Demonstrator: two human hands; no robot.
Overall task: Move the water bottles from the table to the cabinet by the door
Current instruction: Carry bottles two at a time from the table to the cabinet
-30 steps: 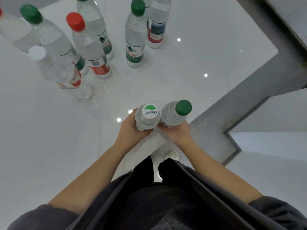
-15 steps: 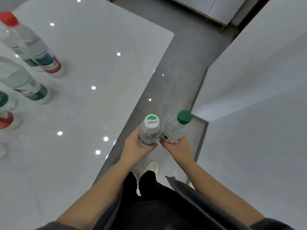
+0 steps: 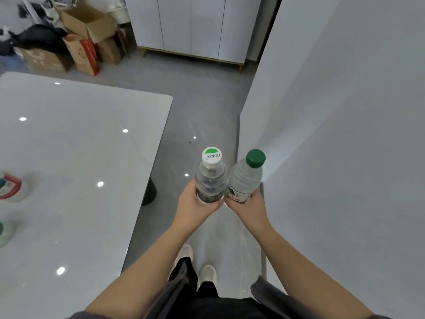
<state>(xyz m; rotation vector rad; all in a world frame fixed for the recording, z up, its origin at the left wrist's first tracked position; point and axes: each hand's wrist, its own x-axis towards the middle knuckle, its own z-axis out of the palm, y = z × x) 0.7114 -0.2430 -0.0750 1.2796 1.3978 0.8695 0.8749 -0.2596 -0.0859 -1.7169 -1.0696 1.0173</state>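
The left hand point(image 3: 196, 204) has its grip clamped round the lower body of a clear bottle with a white-and-green cap point(image 3: 210, 178), held upright with the cap tipped slightly toward the far side. The right hand point(image 3: 247, 207) has its grip clamped round the base of a second bottle with a solid green cap point(image 3: 245, 178), which leans a little to the right. The two bottles touch at their shoulders and sit side by side above the grey floor point(image 3: 195, 116), to the right of the glossy white surface point(image 3: 76, 157) and just left of a white wall corner point(image 3: 250, 134). On the surface's left edge, parts of two more bottles point(image 3: 10, 187) are cut off by the frame. At the far end of the floor stands a white cabinet point(image 3: 190, 26) on thin gold legs, its doors closed. Cardboard boxes point(image 3: 80, 40) are heaped in the far left corner. Two light shoes point(image 3: 208, 272) show below the forearms.
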